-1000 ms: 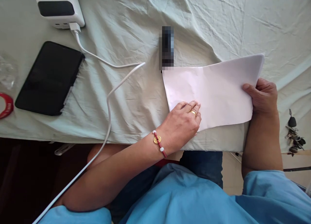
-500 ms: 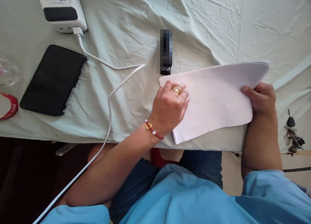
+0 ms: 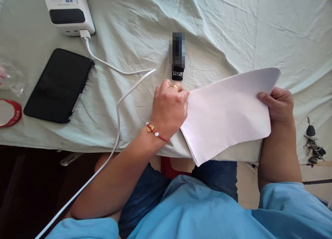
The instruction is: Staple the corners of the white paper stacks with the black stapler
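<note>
Several white sheets of paper [image 3: 230, 109] lie stacked and slightly bowed between my hands. My right hand [image 3: 280, 102] grips their right edge, thumb on top and fingers underneath. My left hand [image 3: 169, 104], with a gold ring and a red beaded bracelet, is closed at the upper left corner of the sheets; its fingertips are hidden, and it seems to pinch that corner. Just beyond my left knuckles stands a black stapler [image 3: 178, 56], apart from the paper, its upper part blurred out.
On the left lie a black phone [image 3: 59, 85], a white power bank [image 3: 68, 16] with a white cable [image 3: 118, 120] running off the table, a red tape roll [image 3: 17, 113] and clear plastic [image 3: 11, 76]. A key bunch [image 3: 313, 144] lies at the right edge. A pale cloth [image 3: 220, 21] covers the table.
My left hand has moved left and slightly up to the paper's corner. The stack's lower left corner has swung down past the table edge. My right hand keeps its grip.
</note>
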